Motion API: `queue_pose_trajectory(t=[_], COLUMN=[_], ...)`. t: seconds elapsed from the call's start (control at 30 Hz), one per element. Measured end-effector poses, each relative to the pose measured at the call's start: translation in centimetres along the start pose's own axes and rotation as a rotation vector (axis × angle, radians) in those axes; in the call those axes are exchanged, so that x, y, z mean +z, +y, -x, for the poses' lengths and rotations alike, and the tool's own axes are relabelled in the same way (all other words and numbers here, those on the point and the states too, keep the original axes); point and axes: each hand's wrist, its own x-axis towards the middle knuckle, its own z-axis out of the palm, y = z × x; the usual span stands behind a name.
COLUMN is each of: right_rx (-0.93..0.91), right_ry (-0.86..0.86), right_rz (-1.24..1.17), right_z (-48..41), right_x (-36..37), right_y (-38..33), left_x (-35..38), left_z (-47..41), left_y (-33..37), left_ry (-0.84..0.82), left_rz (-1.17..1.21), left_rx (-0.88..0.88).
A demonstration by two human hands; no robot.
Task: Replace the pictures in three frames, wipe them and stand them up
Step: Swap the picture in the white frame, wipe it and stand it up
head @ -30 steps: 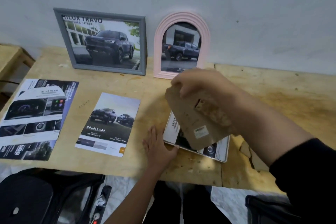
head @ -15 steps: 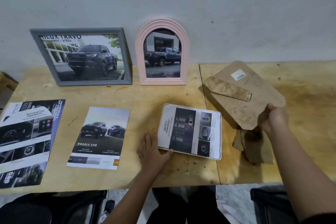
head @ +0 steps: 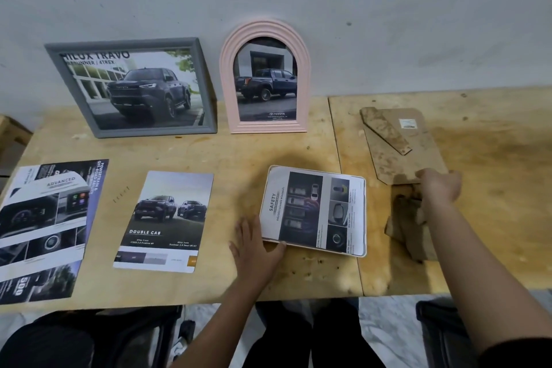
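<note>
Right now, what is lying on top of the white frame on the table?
A printed sheet headed SAFETY lies on the white frame and covers it almost fully; only its rim shows. What is beneath the sheet cannot be seen.

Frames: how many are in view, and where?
3. Grey frame stands against the wall, left; pink frame stands beside it; white frame lies flat in front, left hand at its corner. None looks hidden.
</note>
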Motion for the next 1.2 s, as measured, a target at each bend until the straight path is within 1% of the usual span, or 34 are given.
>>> queue_pose_trajectory(t=[0.03, 0.07, 0.13, 0.2, 0.27, 0.33, 0.37, 0.47, 0.6, 0.73, 0.83, 0.87, 0.9, 0.93, 1.0, 1.03, 1.07, 1.13, 1.2], right_rx=[-0.131, -0.278, -0.559, -0.792, -0.986, -1.067, -1.068, -1.055, -1.073, -1.101, -1.224, -1.249, -1.242, -1.186, -0.973, -0.895, -0.863, -0.863, -0.839], right_ry=[-0.029, -0.098, -0.342, -0.572, -0.667, -0.689, -0.717, -0.782, -0.685, -0.623, -0.534, -0.539, -0.587, -0.686, -0.951, -1.051, -1.122, -1.212, -1.309], right_rz=[0.066, 0.13, 0.284, 0.561, 0.816, 1.006, 1.049, 1.06, 1.089, 1.012, 1.055, 1.058, 1.054, 1.019, 0.927, 0.905, 0.907, 0.907, 0.835], right_z=[0.8, 1.8, 3.6, 4.7, 4.7, 4.6, 4.5, 4.6, 5.7, 6.4, 6.3, 6.0, 5.7, 5.3, 4.4, 4.0, 3.7, 3.6, 3.9], right_x=[0.2, 0.6, 1.7, 3.0, 4.0, 4.3, 4.2, 3.5, 2.9, 2.6, 2.1, 2.0, 2.0, 2.1, 2.3, 2.4, 2.5, 2.4, 1.8], right_y=[0.5, 1.0, 2.5, 4.0, 5.4, 6.4, 6.7, 7.2, 6.9, 6.4, 5.3, 4.8, 4.2, 3.4, 1.6, 0.7, -0.3, -2.2, -4.1], left_x=[0.1, 0.2, 0.3, 0.4, 0.7, 1.1, 1.4, 2.0, 2.0, 1.8, 1.7, 1.8, 1.9, 2.1, 2.4, 2.5, 2.6, 2.6, 2.4], left_z=[0.0, 0.0, -0.1, -0.1, 0.1, 0.6, 1.0, 1.8, 2.1, 2.2, 2.5, 2.7, 3.0, 3.3, 3.8, 4.0, 4.1, 4.2, 4.2], left_y=[0.0, 0.0, 0.0, 0.1, 0.3, 0.7, 0.9, 1.2, 1.6, 1.3, 1.3, 1.3, 1.3, 1.3, 1.5, 1.6, 1.7, 2.1, 2.3], left_ry=[0.005, 0.011, 0.024, 0.037, 0.049, 0.075, 0.087, 0.097, 0.083, 0.073, 0.077, 0.082, 0.091, 0.104, 0.129, 0.139, 0.145, 0.161, 0.181], left_rz=[-0.001, -0.005, -0.018, -0.02, 0.0, 0.012, 0.018, 0.045, 0.079, 0.079, 0.073, 0.076, 0.078, 0.082, 0.089, 0.093, 0.096, 0.106, 0.128], left_rx=[0.001, 0.002, 0.006, 0.001, -0.015, -0.043, -0.061, -0.087, -0.09, -0.084, -0.092, -0.096, -0.098, -0.099, -0.106, -0.117, -0.129, -0.148, -0.161])
